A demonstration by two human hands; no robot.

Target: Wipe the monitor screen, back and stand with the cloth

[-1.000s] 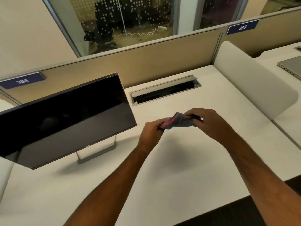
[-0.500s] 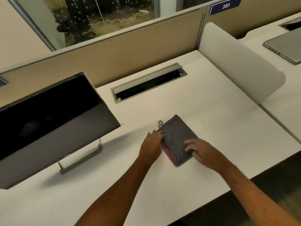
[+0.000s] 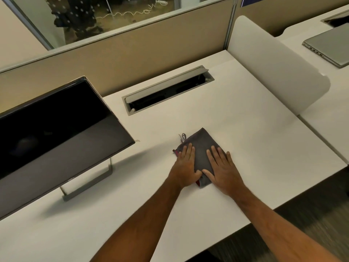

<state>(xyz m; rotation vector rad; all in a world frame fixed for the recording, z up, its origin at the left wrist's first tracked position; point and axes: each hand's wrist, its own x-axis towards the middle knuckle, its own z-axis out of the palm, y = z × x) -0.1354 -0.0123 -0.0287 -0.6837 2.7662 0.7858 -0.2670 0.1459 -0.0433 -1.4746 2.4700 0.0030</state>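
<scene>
On the desk [image 3: 245,148], left hand [image 3: 186,167] and right hand [image 3: 221,169] flat on cloth [image 3: 201,144].

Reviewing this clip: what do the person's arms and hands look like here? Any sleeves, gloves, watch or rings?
Both forearms are bare up to the bottom frame edge, with no sleeves in view. The left hand and right hand wear no gloves. No watch, band or ring shows on either wrist or on the fingers.
</scene>
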